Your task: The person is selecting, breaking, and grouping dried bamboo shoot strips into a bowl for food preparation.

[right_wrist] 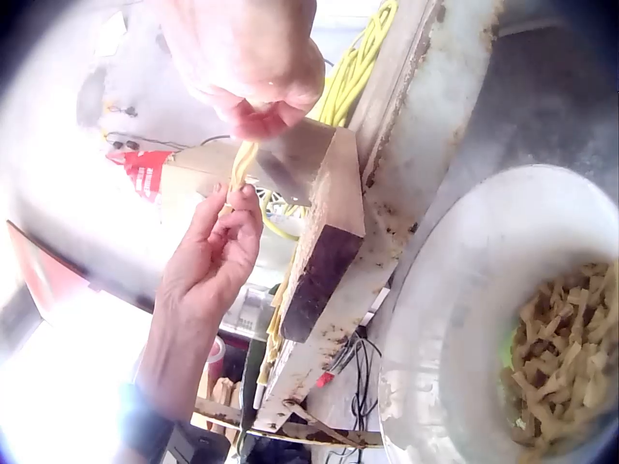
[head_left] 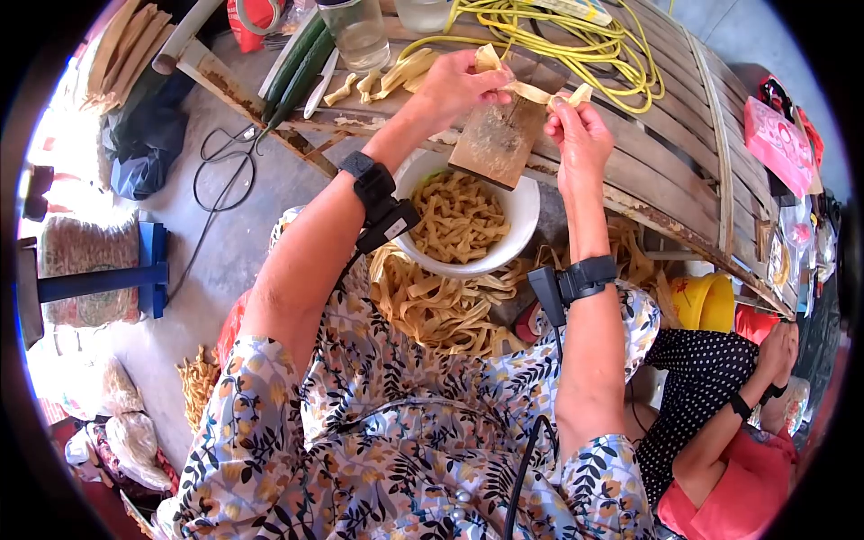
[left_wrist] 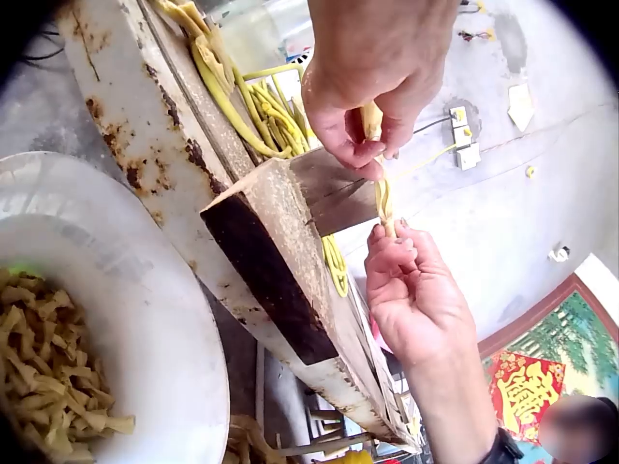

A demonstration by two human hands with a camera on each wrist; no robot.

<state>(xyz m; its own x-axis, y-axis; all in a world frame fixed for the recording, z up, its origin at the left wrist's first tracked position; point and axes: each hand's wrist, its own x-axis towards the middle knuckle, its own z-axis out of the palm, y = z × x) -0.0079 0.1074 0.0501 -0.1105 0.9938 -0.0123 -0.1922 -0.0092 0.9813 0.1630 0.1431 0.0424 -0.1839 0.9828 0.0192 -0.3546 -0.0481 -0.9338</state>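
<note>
A pale yellow, flat, pliable strip (head_left: 529, 93) stretches between the two hands above a wooden block (head_left: 500, 135). My left hand (head_left: 454, 88) pinches one end between thumb and fingers, and a short piece of strip sticks up beyond it. The other end is pinched by my right hand (head_left: 583, 135). In the left wrist view the strip (left_wrist: 384, 198) looks folded or twisted between the fingertips. Below the block stands a white bowl (head_left: 524, 220) holding many short, knotted-looking yellowish pieces (head_left: 459, 216).
Long loose strips (head_left: 432, 306) lie heaped below the bowl. On the slatted bench (head_left: 666, 153) are coiled yellow cord (head_left: 621, 54), cucumbers (head_left: 301, 67), a white-handled knife (head_left: 321, 85) and a clear cup (head_left: 358, 36). A person in red (head_left: 733, 486) sits at right, near a yellow bucket (head_left: 706, 301).
</note>
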